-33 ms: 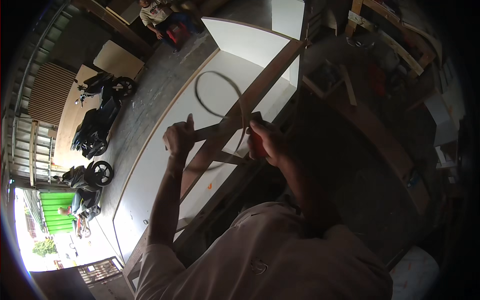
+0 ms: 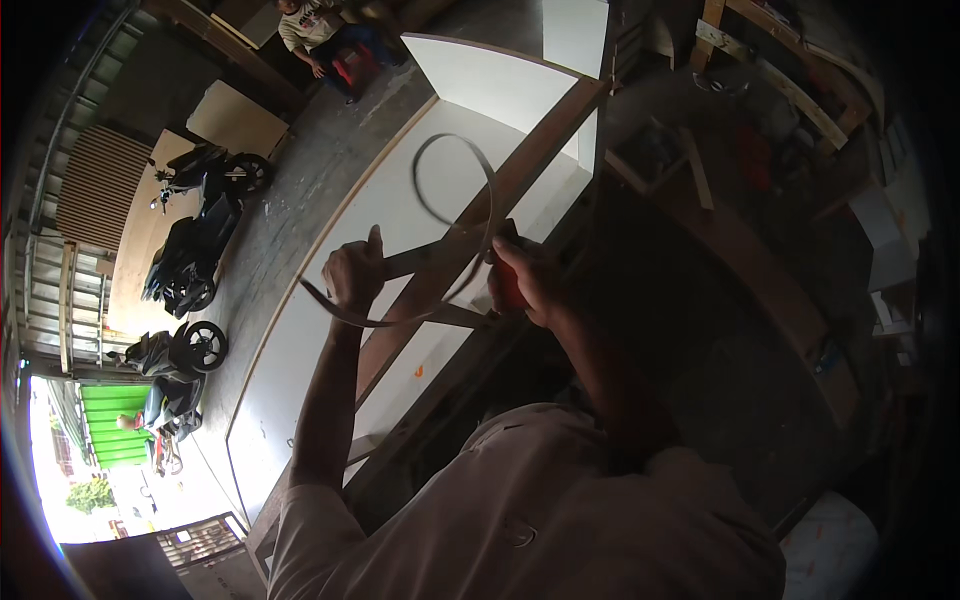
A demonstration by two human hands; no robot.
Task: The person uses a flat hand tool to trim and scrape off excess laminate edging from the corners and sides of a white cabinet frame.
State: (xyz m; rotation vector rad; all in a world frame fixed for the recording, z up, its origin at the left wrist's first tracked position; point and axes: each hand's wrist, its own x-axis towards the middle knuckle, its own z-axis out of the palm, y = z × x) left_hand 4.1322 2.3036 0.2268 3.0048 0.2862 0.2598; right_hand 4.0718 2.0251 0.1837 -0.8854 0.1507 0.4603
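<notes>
A flat, blade-like tool (image 2: 415, 258) with a red handle (image 2: 509, 287) spans my two hands, lying across the brown edge of a large white panel piece (image 2: 350, 232). My right hand (image 2: 530, 280) is closed around the red handle. My left hand (image 2: 352, 275) is closed on the tool's far end, thumb pointing up; its fingertips are partly hidden. A thin, narrow strip (image 2: 487, 170) curls up in a loop above the tool, and its loose end sweeps across my left wrist. Where the strip joins the edge cannot be made out.
Motorbikes (image 2: 190, 240) stand on the floor at left, beside a leaning wooden board (image 2: 150, 230). A seated person (image 2: 325, 35) is at the far side. Wood scraps (image 2: 800, 110) and a long plank (image 2: 760, 280) lie at right in shadow.
The strip's loop has shifted right, and its loose end now curves out to the left over my left wrist. Both hands have moved slightly left with the tool.
</notes>
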